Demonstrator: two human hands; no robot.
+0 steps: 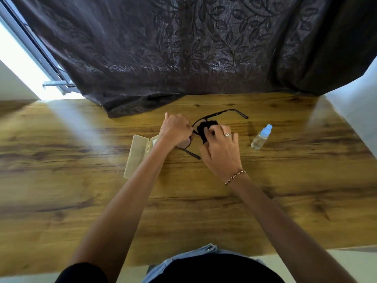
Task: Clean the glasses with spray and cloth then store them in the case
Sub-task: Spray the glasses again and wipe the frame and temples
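Observation:
Dark-framed glasses (222,112) are held just above the wooden table (81,190), temples unfolded. My left hand (175,130) pinches the frame near its middle, over one lens. My right hand (221,152) grips a small black cloth (205,129) wrapped over the other lens. An open beige glasses case (136,155) lies on the table to the left, partly hidden by my left forearm. A small clear spray bottle (261,137) with a pale blue cap lies on its side to the right of my hands.
A dark brown leaf-patterned curtain (183,48) hangs behind and drapes onto the table's far edge. A bright window frame (30,52) is at the upper left. The table's near edge runs by my lap.

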